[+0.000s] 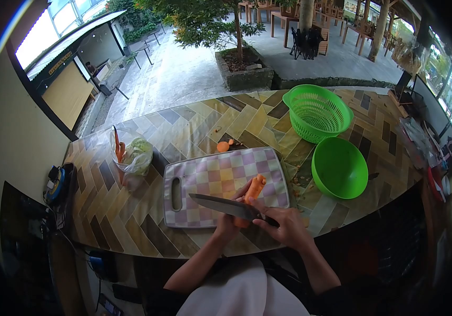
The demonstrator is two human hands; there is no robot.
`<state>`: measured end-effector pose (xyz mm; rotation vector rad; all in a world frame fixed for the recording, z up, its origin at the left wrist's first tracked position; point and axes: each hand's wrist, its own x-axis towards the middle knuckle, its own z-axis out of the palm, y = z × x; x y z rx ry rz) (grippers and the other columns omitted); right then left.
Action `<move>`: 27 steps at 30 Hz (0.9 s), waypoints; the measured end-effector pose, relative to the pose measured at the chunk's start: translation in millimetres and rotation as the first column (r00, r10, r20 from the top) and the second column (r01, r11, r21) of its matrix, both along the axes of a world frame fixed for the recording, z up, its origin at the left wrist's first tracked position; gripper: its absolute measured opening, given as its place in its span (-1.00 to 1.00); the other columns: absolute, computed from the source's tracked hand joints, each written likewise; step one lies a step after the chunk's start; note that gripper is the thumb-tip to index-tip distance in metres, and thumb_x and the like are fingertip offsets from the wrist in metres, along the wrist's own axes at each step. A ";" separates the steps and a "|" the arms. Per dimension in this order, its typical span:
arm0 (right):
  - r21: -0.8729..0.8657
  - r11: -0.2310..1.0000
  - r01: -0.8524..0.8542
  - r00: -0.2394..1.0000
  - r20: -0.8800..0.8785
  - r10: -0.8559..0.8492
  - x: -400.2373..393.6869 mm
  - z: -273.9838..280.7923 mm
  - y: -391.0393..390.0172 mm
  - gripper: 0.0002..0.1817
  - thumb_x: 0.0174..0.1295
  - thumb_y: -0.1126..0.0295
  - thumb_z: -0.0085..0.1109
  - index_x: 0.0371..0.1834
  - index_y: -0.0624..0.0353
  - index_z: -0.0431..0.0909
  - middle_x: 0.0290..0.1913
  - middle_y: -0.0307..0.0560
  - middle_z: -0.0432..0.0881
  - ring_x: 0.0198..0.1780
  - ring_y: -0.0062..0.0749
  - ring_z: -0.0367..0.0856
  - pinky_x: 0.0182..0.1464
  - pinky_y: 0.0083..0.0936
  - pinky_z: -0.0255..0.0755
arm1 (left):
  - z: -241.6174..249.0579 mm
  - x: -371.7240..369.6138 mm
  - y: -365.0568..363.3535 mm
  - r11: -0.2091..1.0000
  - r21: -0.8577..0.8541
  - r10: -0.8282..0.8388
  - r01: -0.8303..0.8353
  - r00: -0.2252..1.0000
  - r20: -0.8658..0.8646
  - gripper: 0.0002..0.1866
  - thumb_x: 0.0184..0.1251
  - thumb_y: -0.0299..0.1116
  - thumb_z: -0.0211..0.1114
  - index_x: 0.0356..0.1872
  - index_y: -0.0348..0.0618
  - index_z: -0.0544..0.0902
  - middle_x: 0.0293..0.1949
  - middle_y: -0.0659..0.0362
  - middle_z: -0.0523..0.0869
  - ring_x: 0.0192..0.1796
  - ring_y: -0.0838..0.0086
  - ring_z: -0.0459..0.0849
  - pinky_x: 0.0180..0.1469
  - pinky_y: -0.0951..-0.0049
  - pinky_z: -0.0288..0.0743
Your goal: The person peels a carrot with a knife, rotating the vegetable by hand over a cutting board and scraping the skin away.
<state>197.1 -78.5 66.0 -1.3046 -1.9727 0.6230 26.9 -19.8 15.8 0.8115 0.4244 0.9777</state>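
Over the lower right of a checkered cutting board [205,174], my left hand [229,224] is closed around an orange carrot [255,188], which slants up to the right. My right hand [285,224] grips the dark handle of a large knife [226,206]. The blade points left and crosses in front of the carrot, partly covering it and my left fingers. Whether the edge touches the carrot cannot be made out. Carrot pieces [223,147] lie just beyond the board's far edge.
A green colander [318,113] and a green bowl [340,168] stand right of the board. A plastic bag [137,158] with carrots and a pale green vegetable lies left. Clutter lines the table's right end; a coiled cable sits beyond its left edge.
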 end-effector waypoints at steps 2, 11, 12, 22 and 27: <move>0.002 1.000 0.001 1.000 -0.003 -0.001 0.0 -1.7 0.6 -0.39 0.30 0.18 0.24 0.45 -0.18 0.36 -0.31 -0.02 0.71 -0.36 -0.10 0.67 -0.27 -0.31 0.51 | 3.2 0.2 -0.9 1.000 0.011 -0.013 0.013 1.000 -0.006 -0.35 0.45 -0.19 -0.03 0.51 -0.24 0.20 0.48 0.04 0.28 0.37 0.42 0.40 0.37 0.46 0.25; 0.042 0.998 0.038 0.999 0.023 -0.039 -0.8 -8.2 3.6 -0.40 0.22 0.26 0.34 0.38 -0.17 0.46 -0.40 -0.03 0.67 -0.45 -0.13 0.61 -0.32 -0.38 0.49 | 0.4 0.7 1.1 0.999 0.042 -0.029 0.032 0.998 -0.064 -0.36 0.48 -0.15 -0.09 0.51 -0.24 0.19 0.50 0.08 0.23 0.49 0.38 0.24 0.46 0.40 0.13; 0.054 0.997 0.052 0.998 0.036 -0.053 -2.3 -8.9 2.7 -0.40 0.21 0.26 0.34 0.37 -0.18 0.46 -0.41 -0.05 0.66 -0.46 -0.16 0.61 -0.34 -0.39 0.48 | 1.8 0.6 0.7 0.999 0.041 -0.027 0.030 0.997 -0.071 -0.36 0.48 -0.15 -0.11 0.51 -0.24 0.19 0.50 0.08 0.22 0.50 0.38 0.23 0.47 0.40 0.11; 0.208 0.964 0.165 0.986 -0.023 -0.164 -14.4 -26.4 2.8 -0.48 0.26 0.23 0.31 0.32 -0.12 0.52 -0.46 -0.17 0.64 -0.51 -0.35 0.62 -0.45 -0.44 0.47 | 0.8 1.4 -0.9 0.999 -0.045 -0.024 0.024 1.000 -0.001 -0.37 0.49 -0.14 -0.17 0.50 -0.23 0.20 0.48 0.10 0.26 0.49 0.38 0.26 0.50 0.36 0.09; 0.000 0.969 0.245 0.838 -0.503 -0.212 -7.5 -29.1 4.3 -0.61 0.36 0.32 0.22 0.23 0.15 0.59 -0.36 -0.12 0.74 -0.43 -0.63 0.62 -0.39 -0.58 0.44 | -4.6 -4.7 3.2 0.988 -0.135 -0.069 0.068 0.998 -0.006 -0.38 0.46 -0.18 -0.12 0.51 -0.15 0.21 0.45 0.15 0.32 0.17 0.53 0.53 0.18 0.49 0.44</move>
